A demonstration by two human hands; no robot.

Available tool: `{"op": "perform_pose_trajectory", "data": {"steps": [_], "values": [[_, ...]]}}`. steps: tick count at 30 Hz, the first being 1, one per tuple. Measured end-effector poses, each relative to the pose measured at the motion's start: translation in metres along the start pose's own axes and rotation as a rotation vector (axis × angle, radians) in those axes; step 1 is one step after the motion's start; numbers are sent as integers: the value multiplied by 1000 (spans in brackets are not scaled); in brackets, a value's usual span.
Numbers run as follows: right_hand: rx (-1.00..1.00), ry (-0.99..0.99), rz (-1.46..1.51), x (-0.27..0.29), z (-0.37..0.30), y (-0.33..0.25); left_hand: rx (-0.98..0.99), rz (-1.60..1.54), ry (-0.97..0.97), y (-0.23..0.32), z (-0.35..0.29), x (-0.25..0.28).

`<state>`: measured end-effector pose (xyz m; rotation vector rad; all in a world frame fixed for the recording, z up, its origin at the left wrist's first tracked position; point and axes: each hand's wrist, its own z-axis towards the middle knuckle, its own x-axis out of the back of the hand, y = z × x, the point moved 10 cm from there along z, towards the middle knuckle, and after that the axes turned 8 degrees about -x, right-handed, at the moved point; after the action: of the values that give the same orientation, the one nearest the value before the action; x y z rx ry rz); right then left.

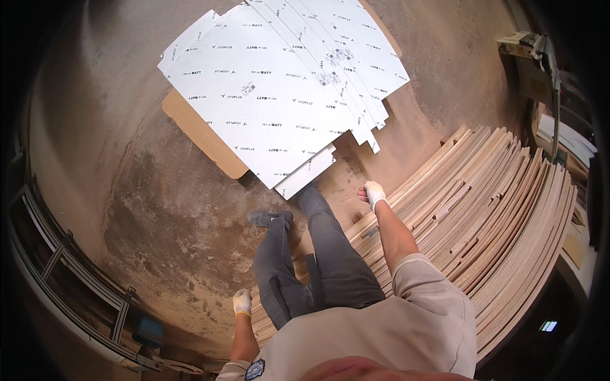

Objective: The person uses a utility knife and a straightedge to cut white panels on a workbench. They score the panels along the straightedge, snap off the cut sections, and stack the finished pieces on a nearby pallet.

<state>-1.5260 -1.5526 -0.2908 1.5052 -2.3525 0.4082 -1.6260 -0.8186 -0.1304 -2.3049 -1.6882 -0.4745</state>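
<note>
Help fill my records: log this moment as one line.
left hand: gloved, beside leg | right hand: gloved, near wood strips | white boards: stacked ahead, touching neither hand

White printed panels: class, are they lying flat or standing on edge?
Lying flat: seen from above, the white panels show their broad printed faces.

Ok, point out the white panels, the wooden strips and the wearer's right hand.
White panels (279, 108): head view, on the printed face of the top sheet.
Wooden strips (473, 232): head view, on the upper side of the pile.
Right hand (375, 192): head view, on the middle of the pale glove.
</note>
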Motion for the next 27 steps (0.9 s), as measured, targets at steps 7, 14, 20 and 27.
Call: {"op": "perform_pose_trajectory", "data": {"steps": [7,14,20,27], "values": [[-59,390,432,61,201,-21,73,349,-74,57,-7,-56],[69,-51,1121,-25,224,-109,50,848,-160,116,-23,-69],[194,-304,852,-39,202,-144,-26,821,-125,123,-12,-59],[259,449,-297,54,114,-67,118,548,94,82,0,-5]]}}
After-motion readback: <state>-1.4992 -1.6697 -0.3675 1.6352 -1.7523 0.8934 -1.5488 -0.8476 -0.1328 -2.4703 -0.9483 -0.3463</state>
